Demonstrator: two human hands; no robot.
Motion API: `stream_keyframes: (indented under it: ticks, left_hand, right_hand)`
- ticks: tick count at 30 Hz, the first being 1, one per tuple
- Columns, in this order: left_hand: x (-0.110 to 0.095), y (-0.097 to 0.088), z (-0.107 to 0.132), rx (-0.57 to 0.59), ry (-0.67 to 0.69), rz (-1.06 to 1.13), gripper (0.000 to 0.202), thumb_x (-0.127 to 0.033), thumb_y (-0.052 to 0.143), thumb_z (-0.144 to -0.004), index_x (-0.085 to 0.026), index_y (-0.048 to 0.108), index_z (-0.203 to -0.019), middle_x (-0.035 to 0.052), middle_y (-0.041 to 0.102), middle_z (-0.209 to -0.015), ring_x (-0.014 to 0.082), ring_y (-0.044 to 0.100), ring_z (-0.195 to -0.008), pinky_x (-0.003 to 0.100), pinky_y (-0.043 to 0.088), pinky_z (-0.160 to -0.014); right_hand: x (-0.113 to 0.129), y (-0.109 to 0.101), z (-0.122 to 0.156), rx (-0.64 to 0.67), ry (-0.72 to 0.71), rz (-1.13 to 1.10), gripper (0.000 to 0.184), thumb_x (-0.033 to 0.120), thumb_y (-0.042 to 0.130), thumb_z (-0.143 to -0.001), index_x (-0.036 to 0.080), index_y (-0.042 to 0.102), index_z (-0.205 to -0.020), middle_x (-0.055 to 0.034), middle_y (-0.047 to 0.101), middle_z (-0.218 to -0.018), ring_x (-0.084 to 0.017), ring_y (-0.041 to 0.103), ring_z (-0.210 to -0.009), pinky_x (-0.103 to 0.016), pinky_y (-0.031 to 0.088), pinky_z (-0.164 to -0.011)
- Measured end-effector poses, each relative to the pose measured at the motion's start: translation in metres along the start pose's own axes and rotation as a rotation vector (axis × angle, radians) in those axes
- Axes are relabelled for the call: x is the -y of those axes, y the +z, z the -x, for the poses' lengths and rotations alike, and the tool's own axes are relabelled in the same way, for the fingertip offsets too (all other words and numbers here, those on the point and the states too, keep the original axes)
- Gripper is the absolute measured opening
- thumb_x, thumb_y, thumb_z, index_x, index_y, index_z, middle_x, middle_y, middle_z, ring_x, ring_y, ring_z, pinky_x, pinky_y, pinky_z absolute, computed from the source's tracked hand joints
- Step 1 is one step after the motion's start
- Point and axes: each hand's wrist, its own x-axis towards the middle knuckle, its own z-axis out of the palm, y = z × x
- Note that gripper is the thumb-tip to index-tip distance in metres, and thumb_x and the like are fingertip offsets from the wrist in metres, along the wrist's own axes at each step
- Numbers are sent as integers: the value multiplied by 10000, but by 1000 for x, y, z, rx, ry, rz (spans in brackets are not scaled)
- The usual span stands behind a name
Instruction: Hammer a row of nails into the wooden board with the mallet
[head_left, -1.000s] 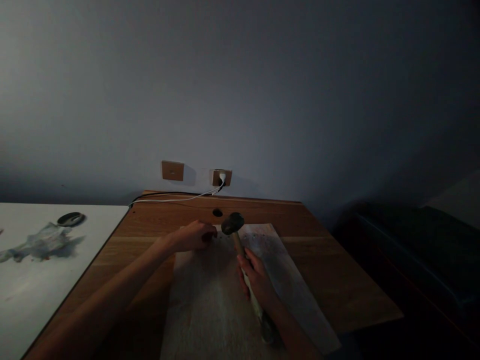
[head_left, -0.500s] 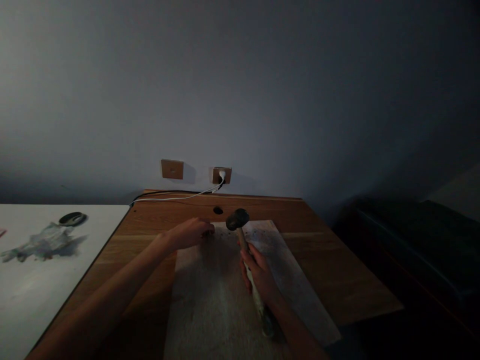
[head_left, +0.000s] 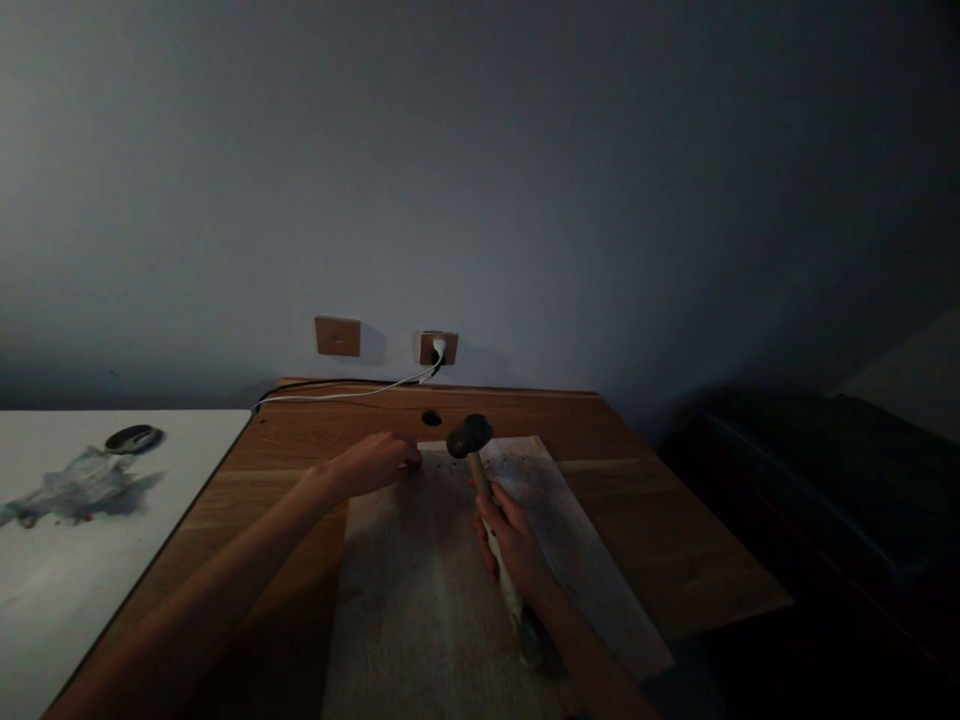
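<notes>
My right hand (head_left: 511, 540) is wrapped round the wooden handle of a hammer (head_left: 471, 452), its dark head raised a little above the far end of a pale board (head_left: 420, 590). The board lies lengthwise on a brown wooden table (head_left: 660, 540). My left hand (head_left: 373, 463) rests at the board's far left corner, fingers curled and pinched together near the edge. What they pinch is too small and dark to make out.
A white surface (head_left: 67, 590) adjoins the table on the left, with a crumpled clear bag (head_left: 75, 485) and a dark round object (head_left: 133, 438). Two wall plates (head_left: 337, 336) sit behind; a white cable (head_left: 352, 394) runs from the plug. A dark hole (head_left: 431, 418) pierces the tabletop. Dark furniture (head_left: 825, 480) stands right.
The hammer head has risen slightly and drifted a little. My left hand has slid slightly left along the board's far edge. The view has shifted a touch.
</notes>
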Motion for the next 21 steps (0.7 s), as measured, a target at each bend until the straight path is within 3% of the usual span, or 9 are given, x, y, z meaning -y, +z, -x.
stream_keyframes:
  ticks: [4,9,14,17,21]
  left_hand:
    - [-2,3,-1,-30,-8,22,176,-82,592,-843,-183,720,-908,74,720,-975,215,679,-890,279,479,-790]
    - [-4,7,-3,-61,-26,95,301,-63,562,-852,-195,712,-1076,74,739,-1013,209,686,-893,275,487,-784]
    - [-1,10,-6,-75,-39,161,207,-79,599,-811,-181,725,-940,53,745,-923,193,681,-816,261,476,-741]
    - [6,16,-8,-145,-110,200,169,-126,600,-815,-176,723,-919,46,744,-880,187,669,-771,260,471,-711]
    - [14,23,-9,-144,-139,239,197,-161,588,-796,-191,734,-926,34,747,-868,184,670,-765,256,472,-702]
  right_hand:
    - [-1,0,-1,-6,-12,4,529,659,619,-834,222,513,-1114,91,495,-640,-59,380,-328,-176,310,-265]
    - [-2,0,-1,-10,-13,3,551,672,621,-827,220,507,-1121,93,499,-642,-60,378,-325,-179,299,-266]
    - [-2,0,0,12,7,7,537,648,610,-852,224,515,-1168,88,507,-658,-60,379,-336,-180,305,-273]
    - [0,0,1,44,30,6,530,630,615,-850,220,521,-1173,85,519,-666,-59,385,-339,-178,318,-276]
    - [2,-1,3,106,48,-33,514,592,635,-840,214,536,-1174,79,541,-685,-59,403,-343,-181,331,-288]
